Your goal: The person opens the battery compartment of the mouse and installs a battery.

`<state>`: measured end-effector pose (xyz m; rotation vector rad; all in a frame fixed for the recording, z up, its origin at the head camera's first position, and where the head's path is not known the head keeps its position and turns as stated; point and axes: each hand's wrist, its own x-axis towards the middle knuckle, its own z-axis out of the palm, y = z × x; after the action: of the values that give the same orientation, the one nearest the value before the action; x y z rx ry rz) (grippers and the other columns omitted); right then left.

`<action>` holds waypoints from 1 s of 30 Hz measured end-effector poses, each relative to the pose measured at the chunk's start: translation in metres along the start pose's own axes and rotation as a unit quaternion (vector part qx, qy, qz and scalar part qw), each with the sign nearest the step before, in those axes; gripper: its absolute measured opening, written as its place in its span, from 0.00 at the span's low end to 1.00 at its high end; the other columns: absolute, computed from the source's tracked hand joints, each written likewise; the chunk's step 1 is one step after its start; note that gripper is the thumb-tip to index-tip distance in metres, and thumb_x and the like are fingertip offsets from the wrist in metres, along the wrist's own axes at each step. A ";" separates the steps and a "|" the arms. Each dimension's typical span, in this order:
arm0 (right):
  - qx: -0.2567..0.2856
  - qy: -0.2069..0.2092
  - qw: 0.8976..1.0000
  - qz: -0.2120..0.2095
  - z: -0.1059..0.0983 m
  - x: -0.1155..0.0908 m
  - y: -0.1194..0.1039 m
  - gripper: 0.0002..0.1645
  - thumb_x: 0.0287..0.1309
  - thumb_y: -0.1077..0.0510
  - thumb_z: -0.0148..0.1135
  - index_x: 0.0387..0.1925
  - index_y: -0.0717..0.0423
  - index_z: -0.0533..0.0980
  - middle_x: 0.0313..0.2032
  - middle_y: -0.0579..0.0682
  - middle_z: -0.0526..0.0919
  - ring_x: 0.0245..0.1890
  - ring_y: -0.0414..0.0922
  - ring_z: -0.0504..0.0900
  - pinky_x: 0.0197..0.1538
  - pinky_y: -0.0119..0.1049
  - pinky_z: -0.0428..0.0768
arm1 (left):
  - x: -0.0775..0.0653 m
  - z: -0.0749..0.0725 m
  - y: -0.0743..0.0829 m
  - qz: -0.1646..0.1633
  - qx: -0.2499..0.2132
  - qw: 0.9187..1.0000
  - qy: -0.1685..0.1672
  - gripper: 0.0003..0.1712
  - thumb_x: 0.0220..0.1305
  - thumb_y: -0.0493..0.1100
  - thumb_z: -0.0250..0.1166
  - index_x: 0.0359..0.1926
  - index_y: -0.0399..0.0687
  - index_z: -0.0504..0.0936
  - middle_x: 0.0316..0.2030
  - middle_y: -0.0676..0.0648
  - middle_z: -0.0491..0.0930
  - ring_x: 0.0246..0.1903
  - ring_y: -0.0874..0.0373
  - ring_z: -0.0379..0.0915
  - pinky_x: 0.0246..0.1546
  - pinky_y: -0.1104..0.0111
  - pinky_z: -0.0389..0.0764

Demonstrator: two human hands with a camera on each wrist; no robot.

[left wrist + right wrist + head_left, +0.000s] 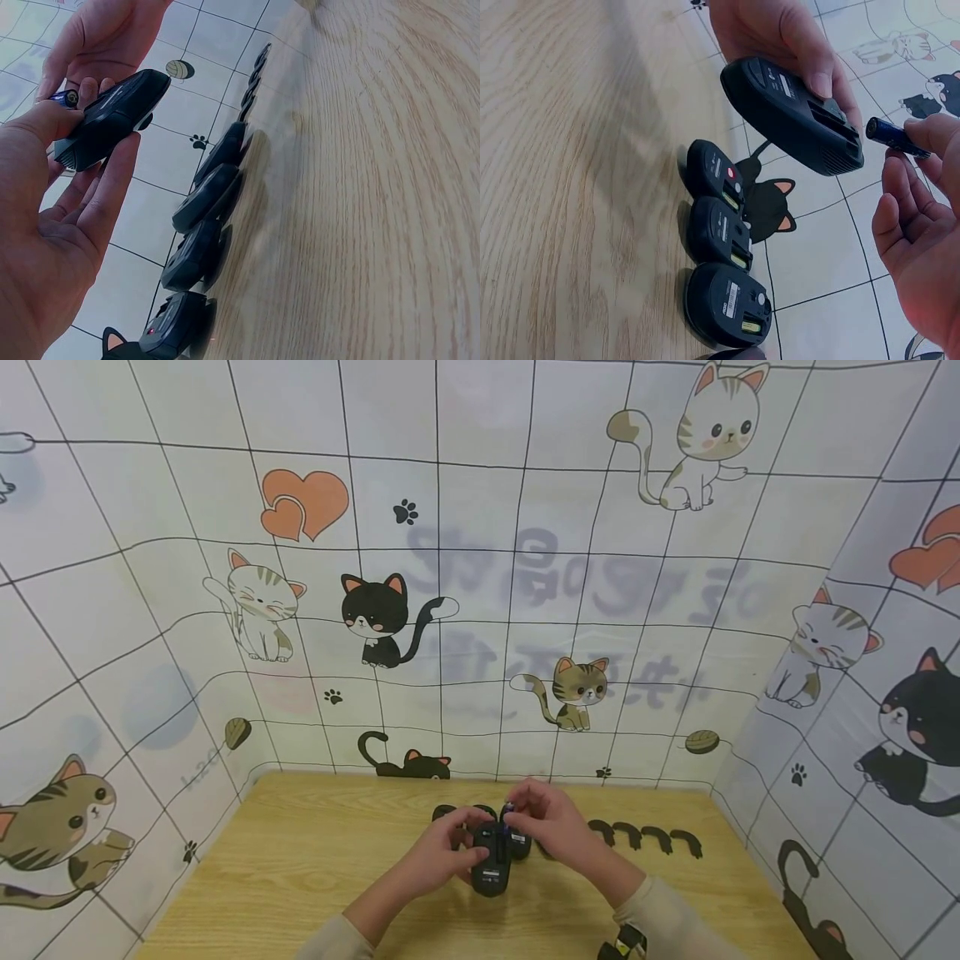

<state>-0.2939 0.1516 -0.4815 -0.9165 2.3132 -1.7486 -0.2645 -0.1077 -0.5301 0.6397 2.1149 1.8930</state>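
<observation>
My left hand (438, 853) holds a black computer mouse (491, 868) above the table, its underside turned up toward the head view. In the right wrist view, this mouse (772, 105) shows a label and an uncovered battery slot (829, 118) near one end. A blue battery (892, 137) is pinched between the thumb and fingers of my right hand (553, 825), just off the slot end of the mouse. The left wrist view shows the battery (70, 98) partly hidden by fingers. Whether it touches the mouse there, I cannot tell.
More black mice (720, 231) lie underside up in a row on the wooden table (300, 843), some with yellow-green batteries (751, 327) in their slots. To the right, several dark curved covers (656, 839) form a row. A cat-print cloth (480, 593) hangs behind and beside the table.
</observation>
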 end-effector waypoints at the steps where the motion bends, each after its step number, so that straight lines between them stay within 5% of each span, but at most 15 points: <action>1: 0.001 -0.002 1.000 -0.001 0.001 0.000 0.000 0.10 0.76 0.61 0.71 0.53 0.59 0.81 0.41 0.56 0.84 0.37 0.45 0.83 0.41 0.40 0.86 | 0.000 0.000 0.000 0.001 0.001 1.000 0.000 0.22 0.76 0.36 0.72 0.67 0.51 0.81 0.56 0.41 0.77 0.46 0.48 0.84 0.33 0.50 0.94; 8: -0.005 -0.006 1.000 0.008 0.005 -0.003 -0.001 0.10 0.76 0.61 0.71 0.52 0.58 0.82 0.38 0.52 0.83 0.32 0.43 0.79 0.34 0.34 0.80 | 0.000 0.000 0.001 0.002 -0.003 1.000 -0.002 0.22 0.77 0.37 0.71 0.67 0.51 0.81 0.56 0.42 0.77 0.46 0.48 0.84 0.33 0.50 0.94; 21: -0.014 -0.013 1.000 0.004 0.012 -0.005 -0.002 0.07 0.75 0.60 0.72 0.50 0.57 0.85 0.41 0.55 0.86 0.35 0.43 0.82 0.39 0.33 0.82 | 0.000 -0.001 0.001 0.008 0.000 1.000 -0.003 0.22 0.76 0.37 0.72 0.67 0.53 0.81 0.56 0.42 0.78 0.45 0.48 0.84 0.33 0.50 0.94; 30: -0.014 -0.012 0.999 0.027 0.014 -0.006 0.001 0.06 0.75 0.59 0.72 0.50 0.52 0.86 0.41 0.51 0.88 0.38 0.53 0.85 0.41 0.34 0.83 | -0.001 0.000 0.001 0.016 0.003 1.000 0.004 0.22 0.76 0.37 0.72 0.66 0.53 0.81 0.56 0.42 0.78 0.45 0.49 0.84 0.32 0.51 0.94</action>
<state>-0.2836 0.1430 -0.4885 -0.8651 2.3305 -1.6793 -0.2641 -0.1082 -0.5289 0.6718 2.1269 1.9096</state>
